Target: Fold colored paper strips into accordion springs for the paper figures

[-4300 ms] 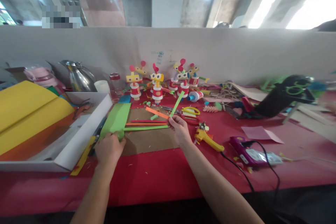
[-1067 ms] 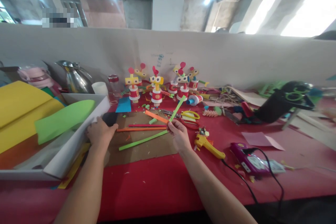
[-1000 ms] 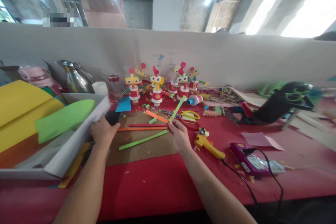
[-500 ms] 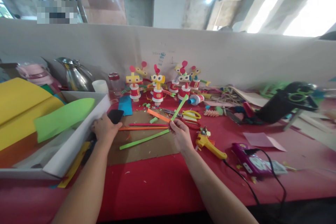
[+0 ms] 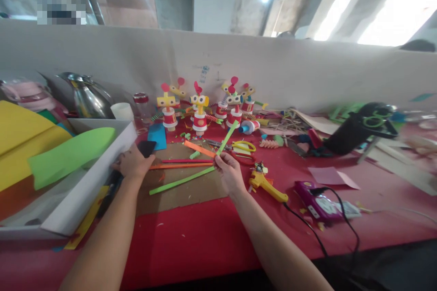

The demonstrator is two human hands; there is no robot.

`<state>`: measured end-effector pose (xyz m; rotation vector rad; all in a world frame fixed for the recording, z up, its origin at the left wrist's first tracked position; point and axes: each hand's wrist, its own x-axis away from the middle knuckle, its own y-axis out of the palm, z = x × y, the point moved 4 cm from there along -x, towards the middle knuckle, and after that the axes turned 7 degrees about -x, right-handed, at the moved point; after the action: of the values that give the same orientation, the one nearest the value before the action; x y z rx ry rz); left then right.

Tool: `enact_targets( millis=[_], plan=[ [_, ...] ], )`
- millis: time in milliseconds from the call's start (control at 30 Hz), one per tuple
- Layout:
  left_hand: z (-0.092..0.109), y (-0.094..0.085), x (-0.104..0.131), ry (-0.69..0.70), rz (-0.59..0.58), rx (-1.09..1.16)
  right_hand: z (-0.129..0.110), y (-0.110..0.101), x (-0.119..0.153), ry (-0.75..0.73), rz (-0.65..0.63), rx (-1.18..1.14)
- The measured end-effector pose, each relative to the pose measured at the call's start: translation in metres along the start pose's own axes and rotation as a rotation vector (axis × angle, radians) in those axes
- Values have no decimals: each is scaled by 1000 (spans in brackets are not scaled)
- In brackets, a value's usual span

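Observation:
My right hand (image 5: 230, 172) pinches the crossing point of an orange paper strip (image 5: 200, 149) and a green paper strip (image 5: 228, 137), which form a V over the cardboard. My left hand (image 5: 132, 163) is spread, thumb out, over a dark flat object (image 5: 147, 147) beside the white box (image 5: 97, 173); whether it grips anything there is hidden. On the cardboard sheet (image 5: 184, 198) lie another green strip (image 5: 180, 181), an orange strip (image 5: 184, 165) and a red strip (image 5: 186, 160). Behind them rest scissors with yellow handles (image 5: 244, 146).
Several paper-cup robot figures (image 5: 200, 120) stand at the back by the white partition (image 5: 136, 50). A yellow glue gun (image 5: 268, 186) and a purple power strip (image 5: 321, 204) with a cord lie right. Left are a steel jug (image 5: 87, 97) and coloured paper sheets (image 5: 71, 159).
The whole view has shifted slightly, so things appear farther left. Both hands keep nearly the same places relative to the table; the right still pinches the strips.

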<state>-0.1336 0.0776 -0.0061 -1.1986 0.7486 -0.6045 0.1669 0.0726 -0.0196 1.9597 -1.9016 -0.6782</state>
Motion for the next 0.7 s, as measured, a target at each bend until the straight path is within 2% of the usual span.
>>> enact_targets(
  millis=[267, 400, 467, 533, 600, 633, 700],
  plan=[
    [4, 2, -7, -31, 31, 0, -1, 2, 0, -4, 16, -9],
    [3, 2, -9, -61, -30, 9, -1, 1, 1, -2, 11, -30],
    [7, -3, -5, -32, -52, -2, -1, 1, 1, -6, 7, -31],
    [18, -15, 8, 60, 15, -6, -1, 2, 1, -10, -1, -24],
    [37, -28, 30, 224, 72, 51, 0, 3, 1, -5, -7, -8],
    [50, -31, 45, 345, 27, 143, 0, 3, 1, 4, -10, 1],
    [76, -31, 77, 505, -211, 460, 3, 4, 3, 28, -19, 21]
  ],
)
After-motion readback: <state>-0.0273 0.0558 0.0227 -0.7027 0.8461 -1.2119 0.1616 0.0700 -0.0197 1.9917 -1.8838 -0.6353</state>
